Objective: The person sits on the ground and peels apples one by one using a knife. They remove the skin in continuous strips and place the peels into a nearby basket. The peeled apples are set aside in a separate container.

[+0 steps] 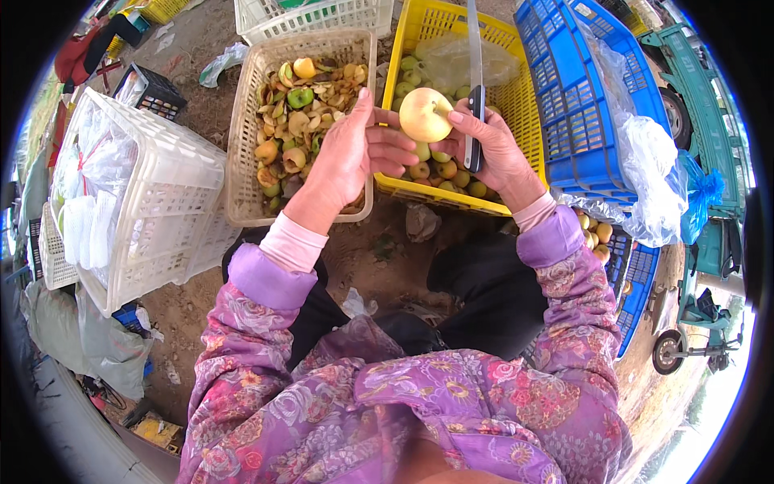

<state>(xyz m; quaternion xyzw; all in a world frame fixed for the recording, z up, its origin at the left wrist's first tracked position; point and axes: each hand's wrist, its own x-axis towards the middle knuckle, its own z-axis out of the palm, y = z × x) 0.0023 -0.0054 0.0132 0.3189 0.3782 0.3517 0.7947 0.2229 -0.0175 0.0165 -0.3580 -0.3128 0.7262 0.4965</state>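
My right hand (493,142) grips the black handle of a knife (475,78), its long blade pointing away from me. The thumb of that hand also touches a pale yellow apple (425,115), held between my two hands. My left hand (357,142) is at the apple's left side, palm turned inward, fingers apart and partly behind the fruit; whether they bear its weight I cannot tell. Below the apple stands a yellow plastic crate (447,202) of apples with a clear plastic bag in it. A beige crate (237,151) to the left holds peels, cut pieces and browned apples.
White crates (175,175) with bagged goods are stacked at the left. At the right stand blue crates (574,103) lined with plastic, and a green cart (701,109). Another white crate (314,21) is at the far side. A person in red (78,57) is at the upper left.
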